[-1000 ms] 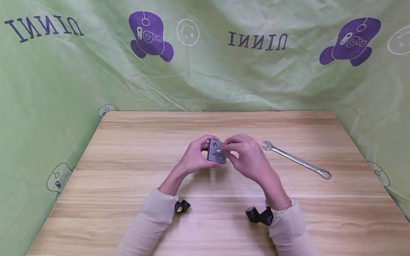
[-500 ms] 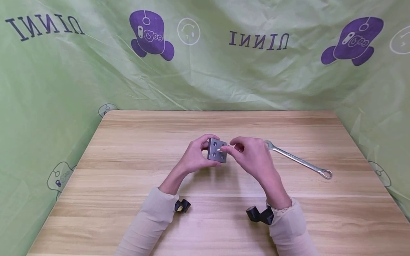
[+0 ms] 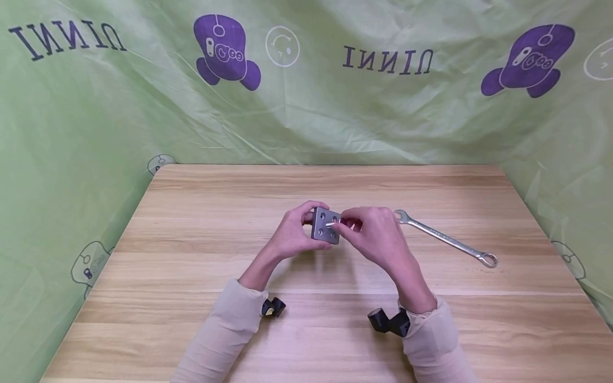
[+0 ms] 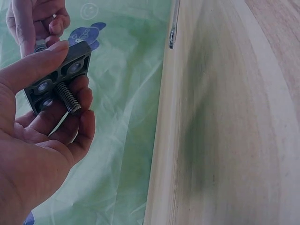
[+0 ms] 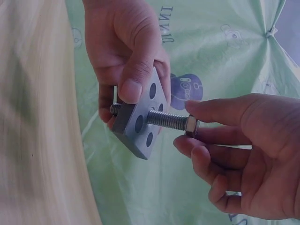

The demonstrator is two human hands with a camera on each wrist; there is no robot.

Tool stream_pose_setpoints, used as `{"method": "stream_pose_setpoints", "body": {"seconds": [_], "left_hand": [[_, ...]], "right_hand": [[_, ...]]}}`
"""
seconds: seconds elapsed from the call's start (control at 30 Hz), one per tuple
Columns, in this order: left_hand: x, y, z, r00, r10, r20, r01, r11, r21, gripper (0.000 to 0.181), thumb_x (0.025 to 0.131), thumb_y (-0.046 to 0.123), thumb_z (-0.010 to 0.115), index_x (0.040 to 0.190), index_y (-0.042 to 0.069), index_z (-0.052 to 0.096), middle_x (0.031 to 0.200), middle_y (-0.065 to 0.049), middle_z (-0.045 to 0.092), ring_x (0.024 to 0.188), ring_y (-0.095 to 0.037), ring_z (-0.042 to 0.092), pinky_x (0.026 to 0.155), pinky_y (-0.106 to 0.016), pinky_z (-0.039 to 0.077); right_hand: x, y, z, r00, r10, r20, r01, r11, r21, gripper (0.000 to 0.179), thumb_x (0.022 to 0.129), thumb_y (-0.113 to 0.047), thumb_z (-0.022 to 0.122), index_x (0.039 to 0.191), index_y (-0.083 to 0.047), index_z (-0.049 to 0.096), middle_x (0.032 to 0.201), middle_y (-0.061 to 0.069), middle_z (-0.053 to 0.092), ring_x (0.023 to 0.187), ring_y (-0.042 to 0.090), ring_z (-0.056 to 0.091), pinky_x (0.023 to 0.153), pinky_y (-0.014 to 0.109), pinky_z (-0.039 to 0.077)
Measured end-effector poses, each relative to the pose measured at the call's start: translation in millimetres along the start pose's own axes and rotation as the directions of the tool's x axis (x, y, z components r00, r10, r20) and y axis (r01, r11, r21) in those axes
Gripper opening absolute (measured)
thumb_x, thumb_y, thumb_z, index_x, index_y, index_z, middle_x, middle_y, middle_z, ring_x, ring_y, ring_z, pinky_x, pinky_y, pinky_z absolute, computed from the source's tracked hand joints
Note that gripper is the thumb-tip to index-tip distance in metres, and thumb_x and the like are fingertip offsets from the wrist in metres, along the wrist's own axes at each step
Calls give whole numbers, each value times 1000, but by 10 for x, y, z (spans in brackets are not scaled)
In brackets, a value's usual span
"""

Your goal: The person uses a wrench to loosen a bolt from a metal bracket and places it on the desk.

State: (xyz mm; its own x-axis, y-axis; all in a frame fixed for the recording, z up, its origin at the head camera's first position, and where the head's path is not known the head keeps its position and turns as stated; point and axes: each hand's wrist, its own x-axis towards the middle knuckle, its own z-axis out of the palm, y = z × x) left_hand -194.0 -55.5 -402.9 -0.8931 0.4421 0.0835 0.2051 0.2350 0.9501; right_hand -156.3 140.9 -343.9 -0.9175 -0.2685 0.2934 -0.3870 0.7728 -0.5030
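My left hand (image 3: 289, 234) grips a square grey metal plate (image 3: 318, 224) by its edges and holds it above the table. Round holes sit near the plate's corners. Through its centre passes a hex bolt (image 5: 168, 120), whose threaded end shows on the plate's far side in the left wrist view. The thumb and fingers of my right hand (image 3: 378, 234) pinch the bolt's hex head (image 5: 191, 125). A long stretch of thread lies between that head and the plate face.
A silver combination wrench (image 3: 442, 238) lies on the wooden table (image 3: 311, 340) to the right, just beyond the right hand. Green printed cloth (image 3: 306, 122) hangs behind the table and along both sides. Black wrist cameras (image 3: 389, 322) stick out at the sleeves.
My right fingers have opened off the bolt and closed on it again, with the hand shifting slightly right. The left hand and the plate stay almost in place.
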Motion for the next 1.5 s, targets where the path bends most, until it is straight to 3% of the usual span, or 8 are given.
{"method": "stream_pose_setpoints", "body": {"seconds": [0.17,0.33,0.5,0.73,0.93,1.13,1.5], "left_hand": [[-2,4,-4,1000,6,-2,-6,1000,-4,73,64,-1,88,129,7,56,109,-19,75,95,-17,71,99,-40,46],[-6,7,-4,1000,3,-5,-3,1000,-3,72,65,-1,89,128,8,57,107,-18,75,93,-16,71,97,-37,46],[-14,13,0,1000,-3,-10,3,1000,-2,71,65,-3,88,128,8,57,106,-18,76,93,-17,71,98,-37,46],[-11,4,-4,1000,3,-10,-3,1000,9,73,64,-1,88,129,9,57,109,-18,75,97,-20,72,100,-40,46],[-13,14,-8,1000,1,-5,-1,1000,6,75,64,-3,87,132,4,55,109,-19,75,96,-21,72,101,-42,45],[-15,18,-3,1000,0,-11,0,1000,9,74,64,-3,88,131,5,55,110,-19,75,96,-20,72,104,-44,43],[-17,28,-8,1000,-7,-14,7,1000,14,74,64,-2,88,130,8,57,110,-19,75,96,-21,72,102,-43,44]], "right_hand": [[-6,25,-2,991,-134,-26,134,991,1,19,79,-8,82,97,-8,79,90,6,78,70,16,66,62,27,49],[-4,59,8,959,-276,-67,276,961,-20,21,76,2,80,94,-7,79,92,6,77,78,19,68,71,33,55],[-5,77,3,946,-316,-67,315,949,-23,22,75,5,79,94,-7,78,94,6,76,85,20,70,79,37,57],[-15,55,-22,975,-218,-52,217,976,-16,37,78,-21,86,110,-7,74,104,7,75,84,21,68,71,33,54],[-11,28,-25,998,-59,-11,59,998,-34,35,80,-37,82,102,-9,76,84,2,75,72,16,64,62,26,47],[-7,10,-23,999,43,-20,-44,998,-54,33,81,-43,80,88,-11,79,67,-1,69,56,11,52,55,24,40],[-1,-45,-6,989,146,-4,-146,986,-82,33,86,-43,76,86,-10,80,66,0,72,59,14,58,61,30,41]]}}
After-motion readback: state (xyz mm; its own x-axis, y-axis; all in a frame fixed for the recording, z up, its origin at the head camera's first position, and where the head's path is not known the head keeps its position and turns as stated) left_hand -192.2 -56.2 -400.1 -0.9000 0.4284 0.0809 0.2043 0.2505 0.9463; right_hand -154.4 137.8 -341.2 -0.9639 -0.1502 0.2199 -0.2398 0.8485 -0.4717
